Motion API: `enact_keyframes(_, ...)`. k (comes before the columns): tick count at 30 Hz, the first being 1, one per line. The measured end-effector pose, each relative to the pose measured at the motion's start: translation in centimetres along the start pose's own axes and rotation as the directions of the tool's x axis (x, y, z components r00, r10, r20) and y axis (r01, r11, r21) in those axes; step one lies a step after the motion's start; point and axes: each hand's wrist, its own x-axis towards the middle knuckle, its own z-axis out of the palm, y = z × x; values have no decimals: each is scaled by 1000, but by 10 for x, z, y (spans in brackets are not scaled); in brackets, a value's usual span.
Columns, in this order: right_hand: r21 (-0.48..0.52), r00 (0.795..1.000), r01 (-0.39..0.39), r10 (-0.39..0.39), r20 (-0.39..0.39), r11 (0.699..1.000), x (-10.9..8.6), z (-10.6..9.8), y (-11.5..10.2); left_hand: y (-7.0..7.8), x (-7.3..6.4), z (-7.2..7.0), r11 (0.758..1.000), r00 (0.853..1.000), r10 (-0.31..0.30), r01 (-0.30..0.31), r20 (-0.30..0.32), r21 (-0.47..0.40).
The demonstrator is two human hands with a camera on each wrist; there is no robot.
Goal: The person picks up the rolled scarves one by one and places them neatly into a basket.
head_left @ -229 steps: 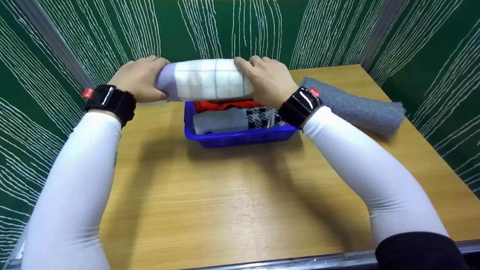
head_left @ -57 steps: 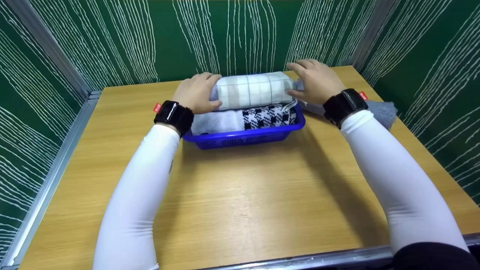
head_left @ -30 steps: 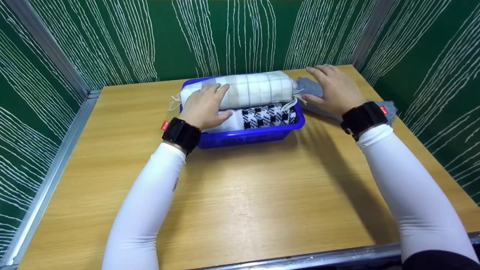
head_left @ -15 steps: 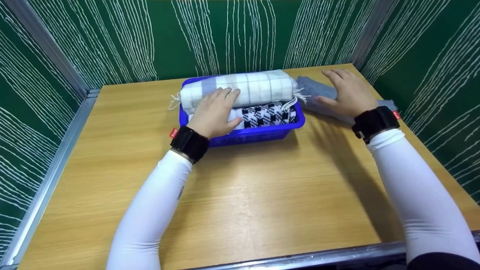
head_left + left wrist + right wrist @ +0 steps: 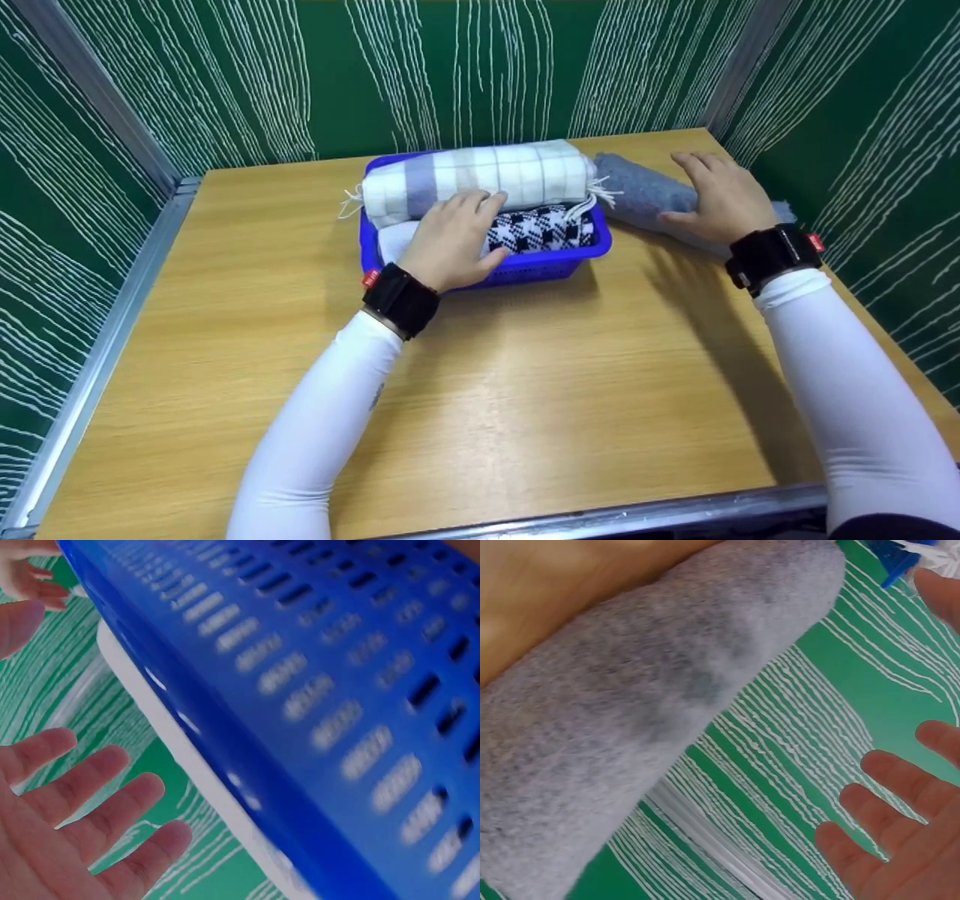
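Observation:
My left hand [image 5: 454,241], fingers extended and thumb apart, is above the front of a blue plastic basket [image 5: 555,264]; the left wrist view shows it beside the basket's slotted wall [image 5: 225,675], holding nothing. In the basket lies a rolled plaid scarf [image 5: 517,174] with white fringe at both ends. In front of it sits a second roll, part black-and-white houndstooth [image 5: 544,229] and part plain white, partly covered by my hand. My right hand [image 5: 724,196] hovers with spread fingers over a rolled grey felt-like cloth [image 5: 645,193]; in the right wrist view a gap separates the fingers from it.
The wooden table [image 5: 525,390] has a metal front edge [image 5: 600,517]. Green panels with white wavy lines [image 5: 517,75] stand behind and at both sides, with metal posts [image 5: 757,60] at the corners.
Both hands carried the plaid scarf roll, set it into the basket and let go. Since then the left hand has drifted right and nearer, the right hand right over the grey roll.

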Motion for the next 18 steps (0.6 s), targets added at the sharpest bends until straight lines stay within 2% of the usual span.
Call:
enact_keyframes(6,-8,999,-26,26,31,1000,-4,4,14,8,2,4,999,1000,24,-24,-5,22)
enact_keyframes(18,18,984,-144,141,109,989,-7,14,43,21,4,13,996,996,91,-91,8,24)
